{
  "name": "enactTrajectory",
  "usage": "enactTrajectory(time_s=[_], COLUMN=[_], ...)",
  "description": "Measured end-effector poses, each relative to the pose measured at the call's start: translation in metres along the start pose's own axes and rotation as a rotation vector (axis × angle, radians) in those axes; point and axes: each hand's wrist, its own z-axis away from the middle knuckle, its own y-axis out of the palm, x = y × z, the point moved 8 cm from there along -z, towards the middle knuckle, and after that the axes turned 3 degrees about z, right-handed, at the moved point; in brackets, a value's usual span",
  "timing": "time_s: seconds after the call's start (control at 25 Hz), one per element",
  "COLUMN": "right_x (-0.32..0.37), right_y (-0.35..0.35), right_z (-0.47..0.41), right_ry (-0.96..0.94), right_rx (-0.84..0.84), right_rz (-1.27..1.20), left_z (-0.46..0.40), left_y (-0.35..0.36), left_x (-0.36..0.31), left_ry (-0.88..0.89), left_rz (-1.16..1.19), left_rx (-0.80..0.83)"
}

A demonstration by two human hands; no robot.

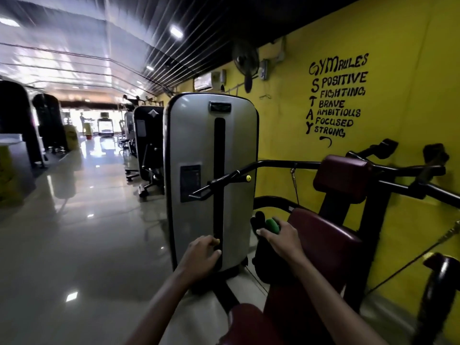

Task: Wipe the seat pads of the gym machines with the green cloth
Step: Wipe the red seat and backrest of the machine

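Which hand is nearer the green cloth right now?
Right. The right hand grips the green cloth by the maroon seat pad; the left hand is apart, at the weight-stack's yellow pin.

Single head-worn wide-angle view, no second view to overlap. Looks forward and slightly down from standing height, close over a maroon seat pad (321,235) and a grey weight-stack cover (211,175). Both forearms enter from the bottom edge. Yellow wall (398,120) runs along the right, long glossy floor (74,232) recedes left. Edges bend strongly.
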Motion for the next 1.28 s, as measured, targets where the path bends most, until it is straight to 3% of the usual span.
enactTrajectory(time_s=[0.36,0.72,0.96,1.28], right_x=[-0.053,-0.117,-0.160,-0.226], right_y=[0.048,0.008,-0.043,-0.046], right_z=[-0.133,-0.197,-0.198,-0.212], right_ry=[0.190,0.455,0.566,0.613], right_rx=[-0.091,-0.381,-0.557,-0.549], right_rz=[0.127,0.273,0.361,0.392], left_z=[-0.189,-0.346,-0.382,-0.374], left_y=[0.059,0.174,0.243,0.324], left_x=[0.070,0.039,0.000,0.016], left_ry=[0.150,0.415,0.513,0.475], left_rz=[0.074,0.250,0.329,0.382], left_rx=[0.178,0.522,0.634,0.717])
